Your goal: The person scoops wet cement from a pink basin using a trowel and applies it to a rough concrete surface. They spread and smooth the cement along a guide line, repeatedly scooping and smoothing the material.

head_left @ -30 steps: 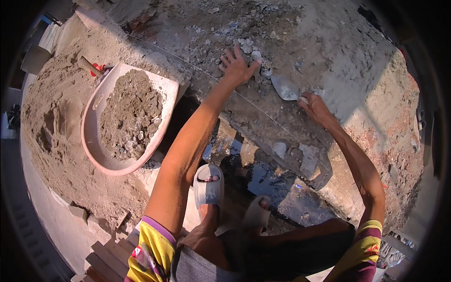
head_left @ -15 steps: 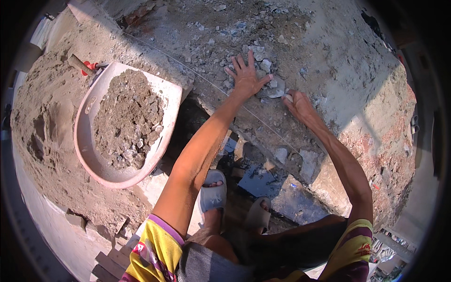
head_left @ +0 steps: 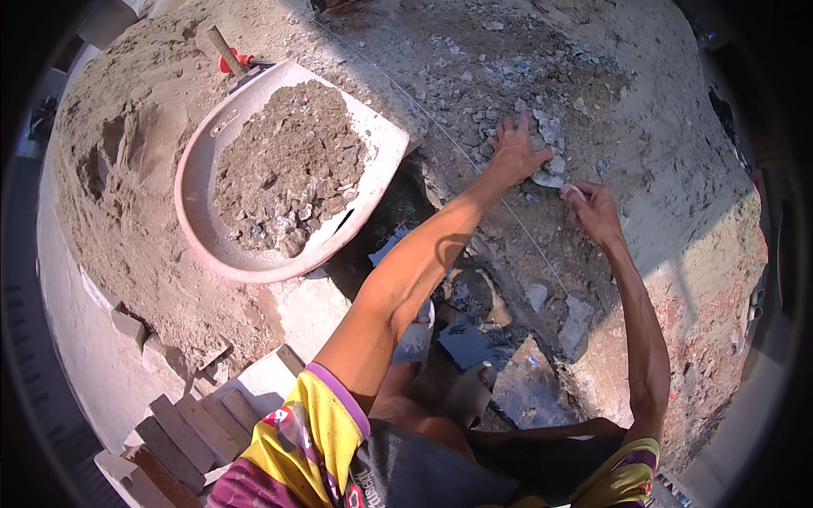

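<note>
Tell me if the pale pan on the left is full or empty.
Partly full: a heap of sandy rubble covers much of the pan, leaving bare surface showing along its edges.

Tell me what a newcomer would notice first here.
First, the big pale pan heaped with rubble, left of centre. Then, right of it, the bare hands over the ground: the left hand spread beside a trowel, the right hand gripping its handle. Below them, dark water glints near the feet.
</note>
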Motion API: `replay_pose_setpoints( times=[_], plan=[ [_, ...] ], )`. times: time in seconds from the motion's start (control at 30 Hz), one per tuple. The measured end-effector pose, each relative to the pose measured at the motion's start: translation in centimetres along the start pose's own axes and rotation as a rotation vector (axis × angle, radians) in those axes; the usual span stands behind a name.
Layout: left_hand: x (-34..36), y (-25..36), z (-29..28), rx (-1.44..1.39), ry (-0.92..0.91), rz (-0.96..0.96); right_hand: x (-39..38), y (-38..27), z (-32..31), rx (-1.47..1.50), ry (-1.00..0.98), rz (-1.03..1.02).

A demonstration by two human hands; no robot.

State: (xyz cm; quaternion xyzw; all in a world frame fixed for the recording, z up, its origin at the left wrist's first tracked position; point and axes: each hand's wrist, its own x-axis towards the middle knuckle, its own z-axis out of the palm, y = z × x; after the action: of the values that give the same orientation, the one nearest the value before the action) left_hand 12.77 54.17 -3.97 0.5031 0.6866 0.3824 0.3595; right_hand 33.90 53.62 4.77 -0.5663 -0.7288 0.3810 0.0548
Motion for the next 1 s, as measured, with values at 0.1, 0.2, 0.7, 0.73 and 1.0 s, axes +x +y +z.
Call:
replay_pose_setpoints(
  times=[0.1,0.2,0.7,0.73,1.0],
  plan=[
    [-1.4,1.2,-3.0,-0.062,0.155,0.078,-0.9,-3.7,-0.2,-0.030,0.024,-0.104],
    [-1.9,3.7,-6.7,-0.078,0.365,0.221,-2.1,-9.0,-1.8,-0.096,0.096,-0.228],
    [-15.5,-3.6,-25.0,0.025,1.346,0.085,8.6,-18.0,3.2,-0.461,0.589,-1.142],
    [-16.3,-2.9,-21.9,-0.095,1.324,0.134,10.1,-15.0,1.8,-0.503,0.552,-1.034],
    [-16.4,-8.0,-1.3,-0.203,0.563,0.094,7.2,1.4,2.8,-0.887,0.173,-0.608]
  ],
)
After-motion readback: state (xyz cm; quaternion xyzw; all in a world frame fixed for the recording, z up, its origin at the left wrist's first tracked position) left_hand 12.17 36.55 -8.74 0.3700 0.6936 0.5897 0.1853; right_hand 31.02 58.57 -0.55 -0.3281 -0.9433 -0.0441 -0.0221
